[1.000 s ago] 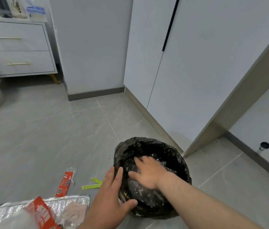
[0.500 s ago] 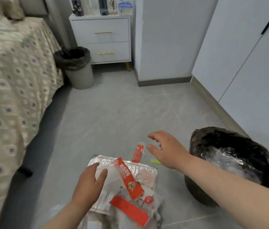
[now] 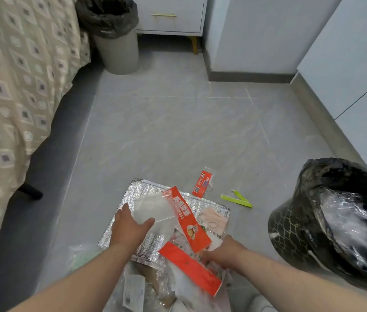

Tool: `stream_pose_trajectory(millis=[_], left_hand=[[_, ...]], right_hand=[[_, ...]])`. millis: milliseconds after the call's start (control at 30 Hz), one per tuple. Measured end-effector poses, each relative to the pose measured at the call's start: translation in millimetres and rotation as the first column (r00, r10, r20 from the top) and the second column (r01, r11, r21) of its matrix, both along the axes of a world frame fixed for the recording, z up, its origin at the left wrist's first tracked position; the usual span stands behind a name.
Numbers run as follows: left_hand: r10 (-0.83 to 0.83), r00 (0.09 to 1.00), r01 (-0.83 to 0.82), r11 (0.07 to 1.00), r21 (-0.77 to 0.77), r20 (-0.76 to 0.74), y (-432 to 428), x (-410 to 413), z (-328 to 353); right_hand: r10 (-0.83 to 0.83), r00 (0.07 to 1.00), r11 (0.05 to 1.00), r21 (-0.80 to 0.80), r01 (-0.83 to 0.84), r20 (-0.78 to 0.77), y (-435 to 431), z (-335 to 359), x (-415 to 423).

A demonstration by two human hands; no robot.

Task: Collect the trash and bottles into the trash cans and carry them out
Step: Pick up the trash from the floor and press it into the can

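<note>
Gathering stage judged midway. Left hand [image 3: 129, 229] pinched clear plastic pouch [image 3: 155, 208] atop silver foil mailer [image 3: 142, 192]. Right hand [image 3: 224, 252] reached under long red printed wrappers [image 3: 188, 221]; finger grip not discernible. Black-lined patterned trash can [image 3: 290, 224], floor's right edge, stood part-filled. Small red sachet [image 3: 203, 183] and yellow-green paper strip [image 3: 236, 199] lay uncollected on floor; carry-out pending.

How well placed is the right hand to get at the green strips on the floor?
Probably yes. The green strips lie flat on bare floor just ahead of the right hand, between the foil bag and the black-lined bin, with nothing over them. Its grip is hidden in the wrapper pile.
</note>
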State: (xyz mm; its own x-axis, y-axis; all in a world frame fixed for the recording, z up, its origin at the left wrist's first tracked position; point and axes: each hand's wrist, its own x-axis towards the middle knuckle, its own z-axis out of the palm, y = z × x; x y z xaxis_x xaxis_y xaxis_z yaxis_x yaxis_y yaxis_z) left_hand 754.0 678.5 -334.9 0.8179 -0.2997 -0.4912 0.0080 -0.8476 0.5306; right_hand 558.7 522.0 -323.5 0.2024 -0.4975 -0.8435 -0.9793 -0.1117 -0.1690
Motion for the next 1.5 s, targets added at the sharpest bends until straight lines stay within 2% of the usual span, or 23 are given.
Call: stream_pose_trajectory(millis=[67,167,300,367,467,533,567,633,700,800,833,900,933,1000,1100,1233,1333,1400,1500], left_hand=[[0.010,0.999,-0.008,1.000,0.030,-0.054,-9.5,5.8,-8.1],[0.132,0.976,-0.138,0.990,-0.025,-0.171,-18.0,11.3,-14.0],[0.240,0.938,-0.245,0.969,0.008,-0.252,-21.2,14.0,-25.7],[0.233,0.943,-0.221,0.972,0.075,-0.236,-20.7,17.1,-29.1],[0.208,0.964,-0.164,0.956,0.244,-0.164,-19.3,20.2,-33.0],[0.211,0.964,-0.168,0.956,0.241,-0.162,-19.6,19.6,-36.5],[0.214,0.961,-0.172,0.959,0.224,-0.176,-20.0,19.2,-39.1],[0.249,0.947,-0.209,0.958,0.198,-0.204,-19.9,19.3,-42.5],[0.364,0.907,-0.334,0.928,0.162,-0.214,-21.5,20.7,-43.9],[0.540,0.819,-0.518,0.842,0.155,-0.196,-27.4,28.1,-45.4],[0.541,0.822,-0.516,0.839,0.171,-0.176,-30.1,30.7,-45.4],[0.443,0.885,-0.408,0.886,0.220,-0.141,-34.3,33.1,-44.8],[0.389,0.912,-0.352,0.905,0.239,-0.128,-35.7,32.8,-44.9],[0.329,0.936,-0.289,0.922,0.257,-0.126,-36.7,32.2,-49.7],[0.322,0.937,-0.278,0.923,0.267,-0.138,-36.6,30.8,-56.6],[0.363,0.920,-0.330,0.921,0.208,-0.149,-36.0,33.4,-58.9],[0.319,0.937,-0.297,0.942,0.159,-0.143,-29.4,35.9,-58.0],[0.275,0.953,-0.262,0.959,0.105,-0.130,-23.8,37.9,-58.1],[0.240,0.955,-0.249,0.968,-0.031,-0.175,-15.2,38.8,-47.7]], right_hand=[[-0.036,0.998,0.999,-0.003,0.037,0.050,0.8,-2.0,-1.8],[-0.051,0.988,0.999,0.015,0.050,0.147,-1.3,-4.9,-3.4],[-0.131,0.977,0.991,0.044,0.125,0.166,-4.3,-5.9,-1.9],[-0.084,0.988,0.996,-0.019,0.087,0.128,-5.9,-7.5,1.3],[0.052,0.993,0.973,-0.227,-0.026,0.107,-6.7,-5.0,9.9],[0.085,0.984,0.958,-0.282,-0.039,0.155,-5.1,-4.3,17.8],[0.081,0.984,0.965,-0.260,-0.037,0.159,-3.3,-4.7,22.1],[0.029,0.990,0.984,-0.181,-0.004,0.137,1.4,-7.0,31.3],[-0.071,0.989,0.987,-0.133,0.089,0.132,4.9,-12.0,38.2],[-0.181,0.969,0.955,-0.207,0.214,0.169,3.6,-17.1,50.3],[-0.222,0.954,0.930,-0.250,0.268,0.200,1.2,-17.2,56.0],[-0.268,0.926,0.873,-0.341,0.350,0.266,-6.3,-17.4,69.8],[-0.248,0.922,0.863,-0.364,0.349,0.297,-10.5,-17.3,76.9],[-0.151,0.935,0.907,-0.331,0.261,0.321,-15.2,-24.7,91.3],[-0.040,0.977,0.955,-0.280,0.099,0.208,-16.2,-41.1,104.1],[0.004,0.995,0.949,-0.314,0.029,0.103,-18.8,-54.0,110.9],[0.064,0.995,0.927,-0.374,-0.030,0.077,-22.1,-58.1,112.6],[0.069,0.989,0.928,-0.372,-0.016,0.128,-23.8,-58.2,111.1],[-0.046,0.953,0.964,-0.237,0.121,0.300,-29.5,-44.9,106.4]])
